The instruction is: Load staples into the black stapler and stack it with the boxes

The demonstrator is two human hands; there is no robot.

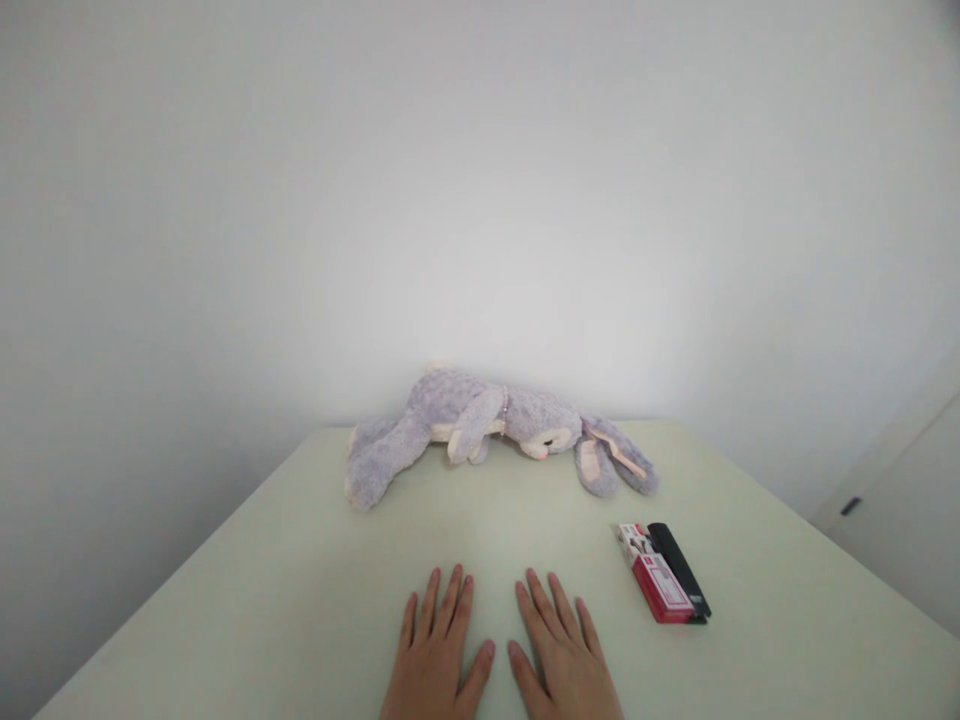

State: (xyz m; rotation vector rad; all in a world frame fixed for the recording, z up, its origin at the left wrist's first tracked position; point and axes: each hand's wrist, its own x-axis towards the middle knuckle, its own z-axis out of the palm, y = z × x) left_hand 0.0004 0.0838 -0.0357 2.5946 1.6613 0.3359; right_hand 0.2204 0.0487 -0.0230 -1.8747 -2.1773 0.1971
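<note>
Both hands are lying flat on the pale table [225, 590], palms down, fingers spread and holding nothing: the left hand [436, 655] and right hand [559, 655] are sitting side by side at the near edge, thumbs nearly touching. A red box [658, 580] with a black case [681, 572] touching it is lying near the right hand. A plush bunny [480, 425] is lying on its side at the far edge.

Both palms lie flat on the pale green tabletop [787, 620], the left hand [435, 655] just beside the right hand [559, 655], fingers spread and holding nothing. A red and black box [664, 572] sits near the right hand. A grey plush rabbit [487, 425] lies on its side at the far edge, against a white wall [480, 180]
</note>
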